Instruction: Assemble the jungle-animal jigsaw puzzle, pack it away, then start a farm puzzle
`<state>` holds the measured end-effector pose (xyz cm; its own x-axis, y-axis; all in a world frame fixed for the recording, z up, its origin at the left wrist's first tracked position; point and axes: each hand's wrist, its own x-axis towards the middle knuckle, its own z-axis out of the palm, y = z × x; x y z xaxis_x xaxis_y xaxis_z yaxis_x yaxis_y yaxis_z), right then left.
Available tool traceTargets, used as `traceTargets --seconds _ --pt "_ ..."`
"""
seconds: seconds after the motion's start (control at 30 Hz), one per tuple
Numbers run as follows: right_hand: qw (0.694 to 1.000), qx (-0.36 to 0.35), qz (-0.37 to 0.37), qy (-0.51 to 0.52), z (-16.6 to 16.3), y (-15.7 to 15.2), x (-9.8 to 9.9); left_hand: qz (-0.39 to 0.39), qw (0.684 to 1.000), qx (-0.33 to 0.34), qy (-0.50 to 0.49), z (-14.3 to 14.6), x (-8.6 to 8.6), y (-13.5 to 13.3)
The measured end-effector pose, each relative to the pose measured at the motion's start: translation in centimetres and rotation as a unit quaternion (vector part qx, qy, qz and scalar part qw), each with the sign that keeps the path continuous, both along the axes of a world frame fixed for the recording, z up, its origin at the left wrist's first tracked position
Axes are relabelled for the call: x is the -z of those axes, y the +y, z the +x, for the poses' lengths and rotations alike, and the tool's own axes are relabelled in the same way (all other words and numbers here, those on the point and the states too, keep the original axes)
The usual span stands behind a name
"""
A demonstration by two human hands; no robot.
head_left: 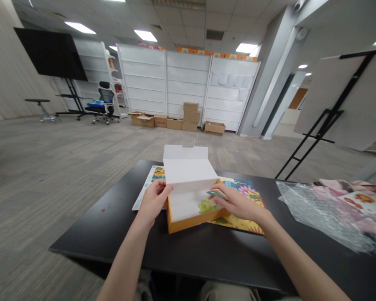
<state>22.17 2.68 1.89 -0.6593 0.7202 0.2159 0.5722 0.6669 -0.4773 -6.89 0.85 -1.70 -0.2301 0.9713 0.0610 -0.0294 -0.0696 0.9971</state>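
An orange-sided cardboard box with a raised white lid sits on the black table. My left hand grips its left side near the lid's fold, thumb along the edge. Over the inside of the box, my right hand is closed on a small flat pale-green piece. Below those fingers, a yellow-green cutout piece lies on the white box bottom. A colourful picture board shows under and right of the box, partly covered. Behind my left hand lies a white-bordered printed sheet.
Clear plastic wrap and a pink cloth-like bundle lie on the table's right side. A whiteboard on a black stand rises beyond. Cardboard boxes line the far shelves; an office chair stands at the left.
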Motion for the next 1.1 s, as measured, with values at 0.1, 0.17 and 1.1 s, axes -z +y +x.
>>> traceTargets --seconds 0.1,0.17,1.1 --pt "1.0 0.023 0.015 0.001 -0.5 -0.1 0.4 -0.002 1.0 -0.003 0.002 -0.1 -0.2 -0.1" --pt "1.0 0.0 0.02 -0.001 -0.7 -0.3 0.3 -0.007 1.0 -0.004 0.001 -0.1 -0.4 -0.3" --pt "0.921 0.363 0.028 -0.139 7.2 6.9 5.5 0.008 0.995 -0.084 0.052 -2.4 -0.3 -0.6"
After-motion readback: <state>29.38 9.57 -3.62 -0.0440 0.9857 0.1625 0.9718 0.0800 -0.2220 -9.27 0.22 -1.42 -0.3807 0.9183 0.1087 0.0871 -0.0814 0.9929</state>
